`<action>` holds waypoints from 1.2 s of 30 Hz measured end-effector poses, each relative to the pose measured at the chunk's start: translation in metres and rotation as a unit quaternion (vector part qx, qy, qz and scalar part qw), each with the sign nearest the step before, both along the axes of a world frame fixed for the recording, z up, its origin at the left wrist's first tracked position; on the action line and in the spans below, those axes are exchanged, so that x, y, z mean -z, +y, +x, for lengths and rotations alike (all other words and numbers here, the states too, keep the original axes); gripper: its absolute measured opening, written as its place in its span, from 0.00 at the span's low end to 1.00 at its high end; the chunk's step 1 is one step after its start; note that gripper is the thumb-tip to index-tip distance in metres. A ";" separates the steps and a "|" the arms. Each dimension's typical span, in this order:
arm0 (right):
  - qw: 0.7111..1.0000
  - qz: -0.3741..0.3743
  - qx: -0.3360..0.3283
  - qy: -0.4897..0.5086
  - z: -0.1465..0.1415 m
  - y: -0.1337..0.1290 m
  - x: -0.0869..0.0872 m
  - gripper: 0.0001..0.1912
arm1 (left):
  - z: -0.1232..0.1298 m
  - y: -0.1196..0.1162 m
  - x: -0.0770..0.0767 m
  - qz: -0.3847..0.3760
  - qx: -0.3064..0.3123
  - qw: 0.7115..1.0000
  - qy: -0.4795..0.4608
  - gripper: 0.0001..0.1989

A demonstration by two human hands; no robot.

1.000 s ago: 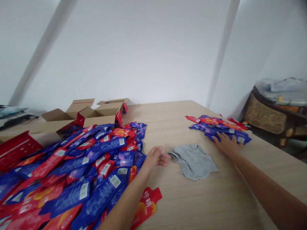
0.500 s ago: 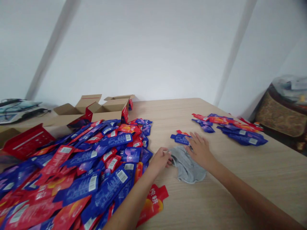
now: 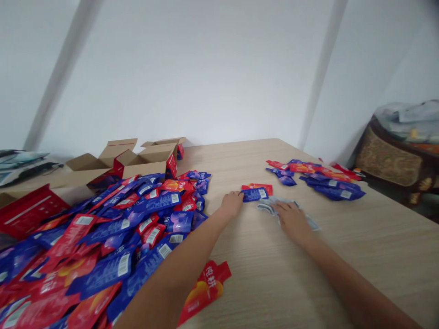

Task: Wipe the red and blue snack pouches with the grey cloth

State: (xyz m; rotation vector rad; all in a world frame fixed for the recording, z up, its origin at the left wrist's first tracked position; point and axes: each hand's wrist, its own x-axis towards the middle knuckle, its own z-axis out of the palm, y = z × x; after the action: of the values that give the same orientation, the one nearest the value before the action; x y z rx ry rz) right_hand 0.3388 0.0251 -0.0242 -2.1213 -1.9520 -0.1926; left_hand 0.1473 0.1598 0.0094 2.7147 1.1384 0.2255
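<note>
My left hand (image 3: pixel 232 203) has its fingers closed at the left end of a blue pouch (image 3: pixel 254 194), which lies barcode side up on the table. A red pouch (image 3: pixel 265 187) is partly covered by the blue one. My right hand (image 3: pixel 291 220) presses on a crumpled grey cloth (image 3: pixel 265 206) just right of the pouches, its fingers bent over the fabric. Part of the cloth is hidden under the palm. Below my left forearm a single red pouch (image 3: pixel 209 285) lies near the front of the table.
A large heap of red and blue pouches (image 3: pixel 113 246) covers the left side. Open cardboard boxes (image 3: pixel 147 157) stand behind it. At the right lies a smaller group of pouches (image 3: pixel 329 183). A patterned chair (image 3: pixel 380 153) stands beyond the table (image 3: pixel 274 288).
My left hand has left the grey cloth and moved up to the blue pouch. The cloth has shifted right and away from me under my right hand and now lies flatter.
</note>
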 end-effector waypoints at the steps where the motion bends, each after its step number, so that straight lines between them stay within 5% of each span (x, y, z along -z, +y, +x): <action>1: 1.000 0.009 0.025 0.001 0.012 0.001 0.001 0.25 | 0.000 -0.003 0.000 0.007 -0.003 1.000 0.001 0.16; 6: 0.976 0.129 0.065 0.161 0.039 0.001 -0.009 0.24 | -0.002 -0.035 -0.002 0.024 -0.002 1.000 0.003 0.11; 10: 0.944 0.248 0.014 0.218 0.005 -0.012 -0.027 0.24 | -0.017 -0.087 0.011 0.056 0.040 0.997 0.030 0.12; 14: 0.964 0.078 -0.216 0.135 -0.058 -0.026 -0.020 0.26 | -0.040 -0.135 0.027 0.099 0.083 0.986 0.105 0.16; 16: 0.970 0.008 -0.224 0.095 -0.074 -0.027 -0.012 0.28 | -0.047 -0.147 0.029 0.104 0.077 0.984 0.125 0.16; 20: 0.993 -0.003 -0.110 0.049 -0.069 -0.020 -0.005 0.30 | -0.048 -0.150 0.026 0.109 0.061 0.988 0.089 0.19; 25: 0.979 -0.001 -0.195 0.052 -0.064 -0.017 -0.001 0.27 | -0.042 -0.151 0.023 0.074 0.053 0.993 0.070 0.18; 31: 0.997 0.026 -0.069 0.035 -0.043 0.006 0.011 0.26 | -0.042 -0.154 0.023 0.074 -0.015 0.997 0.016 0.20; 36: 0.993 0.048 -0.086 0.070 -0.033 0.011 0.016 0.26 | -0.026 -0.141 0.018 0.129 -0.034 0.991 0.002 0.21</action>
State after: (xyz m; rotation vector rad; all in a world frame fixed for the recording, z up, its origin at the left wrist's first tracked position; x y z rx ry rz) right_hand 0.3054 0.0363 -0.0398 -1.8433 -1.9896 -0.0994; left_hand 0.1211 0.0190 -0.0087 2.9002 1.2856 0.4040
